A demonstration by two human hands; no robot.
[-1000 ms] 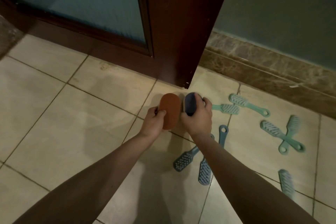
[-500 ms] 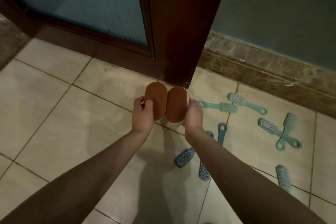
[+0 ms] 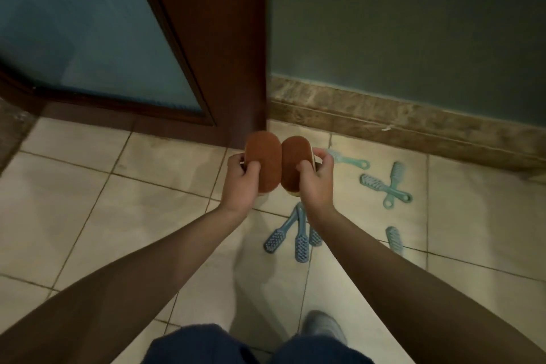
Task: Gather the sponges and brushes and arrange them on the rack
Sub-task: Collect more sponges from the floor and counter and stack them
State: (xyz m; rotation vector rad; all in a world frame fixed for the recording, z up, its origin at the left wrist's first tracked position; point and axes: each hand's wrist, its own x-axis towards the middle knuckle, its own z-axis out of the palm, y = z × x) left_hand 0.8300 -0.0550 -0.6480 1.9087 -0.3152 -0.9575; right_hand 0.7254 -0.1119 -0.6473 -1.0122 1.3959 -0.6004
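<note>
The person holds one sponge in each hand, so the step in hand seems to be the gathering of the sponges before they go to the rack, which is not in view. The left hand (image 3: 240, 183) grips the left sponge (image 3: 263, 161), thumb on its face and fingers curled behind. The right hand (image 3: 318, 183) grips the right sponge (image 3: 295, 159) in the same manner.

To do this well, it is probably better to lay the two sponges flat together and pass both into one hand, because the brushes on the floor (image 3: 147, 216) will need a free hand. The grip should be light, since a sponge is likely soft and gives under pressure.

Both sponges are oval and orange-brown, with a rough-looking face turned to the camera. They stand upright, side by side, their inner edges touching or almost touching, in front of the lower corner of the dark door (image 3: 221, 38). The right sponge shows a pale layer at its edge.

Below the hands, three blue-grey brushes (image 3: 301, 247) lie close together. A crossed pair of green brushes (image 3: 373, 182) lies further right.
</note>
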